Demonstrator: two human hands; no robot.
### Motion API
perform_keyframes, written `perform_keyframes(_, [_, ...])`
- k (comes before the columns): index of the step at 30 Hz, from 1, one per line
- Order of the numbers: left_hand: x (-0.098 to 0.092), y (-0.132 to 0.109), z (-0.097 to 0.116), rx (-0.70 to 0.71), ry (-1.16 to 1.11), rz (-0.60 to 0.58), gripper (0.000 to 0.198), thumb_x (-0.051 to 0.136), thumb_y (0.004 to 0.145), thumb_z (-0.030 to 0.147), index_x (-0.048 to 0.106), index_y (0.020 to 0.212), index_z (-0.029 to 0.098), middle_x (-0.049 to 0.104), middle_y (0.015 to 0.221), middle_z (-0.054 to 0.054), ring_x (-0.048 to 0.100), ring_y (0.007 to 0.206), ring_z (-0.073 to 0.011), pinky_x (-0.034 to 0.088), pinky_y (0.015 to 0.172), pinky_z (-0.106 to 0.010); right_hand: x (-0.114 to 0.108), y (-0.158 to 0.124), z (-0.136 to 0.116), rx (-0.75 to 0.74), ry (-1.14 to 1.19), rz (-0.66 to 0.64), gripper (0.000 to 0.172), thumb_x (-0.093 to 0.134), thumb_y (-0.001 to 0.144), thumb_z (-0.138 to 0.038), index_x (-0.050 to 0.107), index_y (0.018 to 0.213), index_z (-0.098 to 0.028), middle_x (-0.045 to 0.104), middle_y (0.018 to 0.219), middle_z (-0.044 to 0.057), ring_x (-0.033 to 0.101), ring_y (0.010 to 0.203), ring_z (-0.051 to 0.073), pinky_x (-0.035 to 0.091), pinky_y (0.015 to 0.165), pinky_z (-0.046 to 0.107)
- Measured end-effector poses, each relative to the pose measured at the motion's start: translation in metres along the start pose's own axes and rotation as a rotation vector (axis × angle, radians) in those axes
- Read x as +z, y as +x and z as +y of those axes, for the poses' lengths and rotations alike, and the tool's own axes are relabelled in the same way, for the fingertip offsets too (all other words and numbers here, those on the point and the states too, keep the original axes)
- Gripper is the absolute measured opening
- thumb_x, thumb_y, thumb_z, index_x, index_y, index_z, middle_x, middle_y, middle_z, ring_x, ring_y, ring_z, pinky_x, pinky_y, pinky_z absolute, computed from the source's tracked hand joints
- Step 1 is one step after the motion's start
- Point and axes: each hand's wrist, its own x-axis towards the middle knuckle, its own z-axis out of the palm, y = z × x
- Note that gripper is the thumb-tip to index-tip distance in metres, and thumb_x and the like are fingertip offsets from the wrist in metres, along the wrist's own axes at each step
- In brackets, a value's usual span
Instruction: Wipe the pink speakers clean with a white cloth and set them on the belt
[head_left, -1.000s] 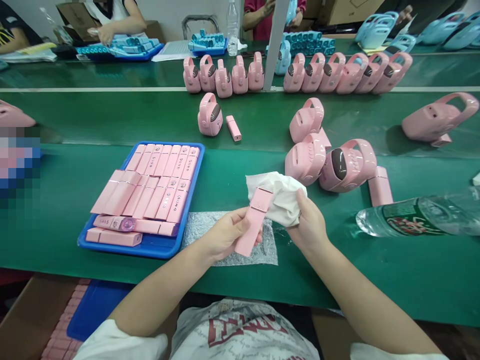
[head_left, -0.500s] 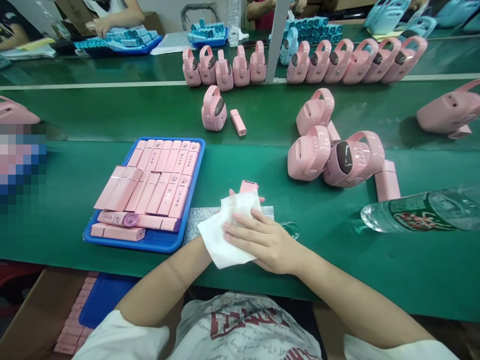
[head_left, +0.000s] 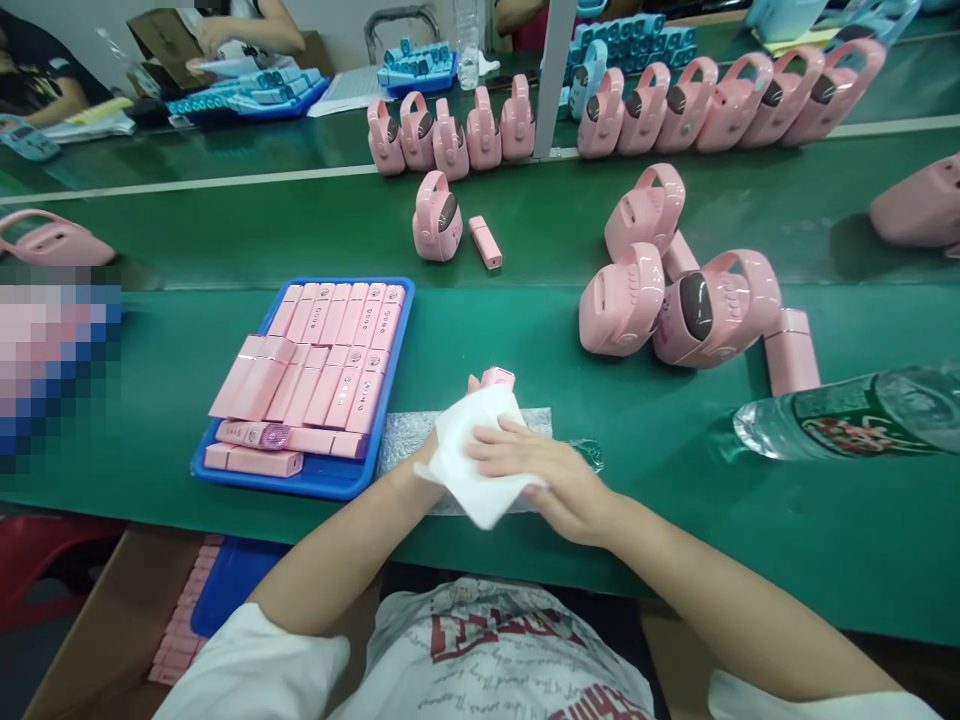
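Note:
My left hand [head_left: 427, 462] is largely covered by a white wiping cloth [head_left: 480, 450]; a fingertip and the wrist show past its edges. From the far side of the cloth sticks out the end of a pink oblong piece [head_left: 498, 377], which the left hand grips beneath. My right hand [head_left: 551, 475] presses the cloth down on the piece from above, fingers stretched together across it. Under both hands lies a grey speckled sheet [head_left: 397, 440]. A blue tray [head_left: 322, 483] of pink oblong pieces [head_left: 319, 375] stands to the left of my hands.
Right of my hands are pink handled cases [head_left: 716, 310], a pink box [head_left: 792, 352] and a clear bottle [head_left: 847, 415] on its side. Beyond stand a pink case [head_left: 437, 218] and a pink stick [head_left: 485, 242]. Co-workers with blue pieces [head_left: 244, 92] are across the bench.
The right hand has slid slightly right over the cloth, and the cloth has shifted and folded lower. The pink piece's end shows a little less. The whole view has turned slightly.

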Motion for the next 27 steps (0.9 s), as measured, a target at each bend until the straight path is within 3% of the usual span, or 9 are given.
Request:
perform_keyframes(1, [0.0,0.0,0.001,-0.02,0.005,-0.011,0.045,0.051,0.086,0.059,0.064,0.084,0.015,0.063,0.061,-0.004,0.062,0.052,-0.0179,0.051,0.046,-0.028,-0.005,0.001,0.0,0.111,0.131,0.097,0.039,0.033,0.1,-0.038,0.064,0.115,-0.019,0.07,0.114,0.009,0.063,0.113,0.021,0.048,0.102,0.042])
perform_keyframes(3, [0.002,0.0,0.002,-0.013,-0.023,-0.034,0.051,0.047,0.086,0.063,0.063,0.085,0.015,0.061,0.06,-0.002,0.056,0.044,-0.0129,0.044,0.037,-0.022,-0.019,0.006,0.003,0.37,0.389,0.424,0.034,0.042,0.097,-0.042,0.067,0.105,-0.021,0.074,0.1,0.007,0.07,0.094,0.02,0.056,0.089,0.039])
perform_keyframes(6, [0.003,-0.003,0.002,0.05,-0.057,-0.046,0.053,0.047,0.085,0.065,0.064,0.088,0.014,0.055,0.058,0.002,0.049,0.039,-0.0079,0.036,0.031,-0.017,-0.044,0.017,0.013,0.628,0.656,0.946,0.024,0.053,0.091,-0.035,0.069,0.097,-0.019,0.073,0.093,0.006,0.071,0.089,0.02,0.057,0.086,0.038])
perform_keyframes(9, [0.002,-0.004,0.001,0.093,0.037,-0.007,0.054,0.049,0.086,0.062,0.065,0.103,0.013,0.058,0.059,0.0,0.055,0.045,-0.0092,0.045,0.037,-0.017,-0.064,0.029,0.02,0.759,0.773,1.198,0.022,0.048,0.092,-0.023,0.068,0.094,-0.016,0.073,0.09,0.006,0.069,0.094,0.018,0.056,0.09,0.035])
perform_keyframes(12, [0.002,-0.002,-0.001,0.159,0.156,0.062,0.055,0.054,0.084,0.06,0.065,0.106,0.011,0.065,0.062,-0.004,0.06,0.05,-0.011,0.05,0.046,-0.019,-0.075,0.034,0.019,0.789,0.836,1.284,0.025,0.044,0.094,-0.02,0.068,0.095,-0.015,0.072,0.091,0.006,0.067,0.1,0.016,0.057,0.09,0.034])
perform_keyframes(16, [0.003,0.001,-0.004,0.265,0.216,0.133,0.057,0.064,0.074,0.064,0.065,0.093,0.01,0.068,0.062,-0.005,0.06,0.049,-0.0108,0.045,0.043,-0.018,-0.082,0.035,0.014,0.774,0.914,1.269,0.026,0.043,0.095,-0.022,0.068,0.093,-0.016,0.072,0.096,0.005,0.065,0.105,0.016,0.058,0.088,0.032])
perform_keyframes(19, [0.008,-0.001,-0.006,0.347,0.184,0.126,0.059,0.069,0.068,0.065,0.062,0.091,0.011,0.069,0.065,-0.005,0.063,0.054,-0.0124,0.049,0.048,-0.02,-0.086,0.034,0.013,0.771,0.942,1.283,0.027,0.042,0.095,-0.021,0.068,0.088,-0.017,0.072,0.096,0.004,0.065,0.107,0.016,0.058,0.087,0.032])
perform_keyframes(23, [0.016,-0.007,-0.004,0.367,0.161,0.109,0.049,0.064,0.079,0.057,0.06,0.095,0.011,0.068,0.068,-0.005,0.063,0.055,-0.0131,0.053,0.055,-0.024,-0.091,0.033,0.011,0.736,0.973,1.271,0.027,0.042,0.095,-0.021,0.068,0.088,-0.016,0.072,0.096,0.004,0.066,0.103,0.015,0.058,0.088,0.033])
perform_keyframes(27, [0.025,0.001,-0.006,0.335,0.178,0.093,0.03,0.053,0.091,0.041,0.055,0.098,0.012,0.067,0.078,-0.007,0.066,0.067,-0.0152,0.056,0.067,-0.03,-0.097,0.035,0.007,0.703,1.009,1.362,0.025,0.042,0.094,-0.016,0.066,0.092,-0.012,0.072,0.091,0.004,0.069,0.091,0.014,0.056,0.09,0.032])
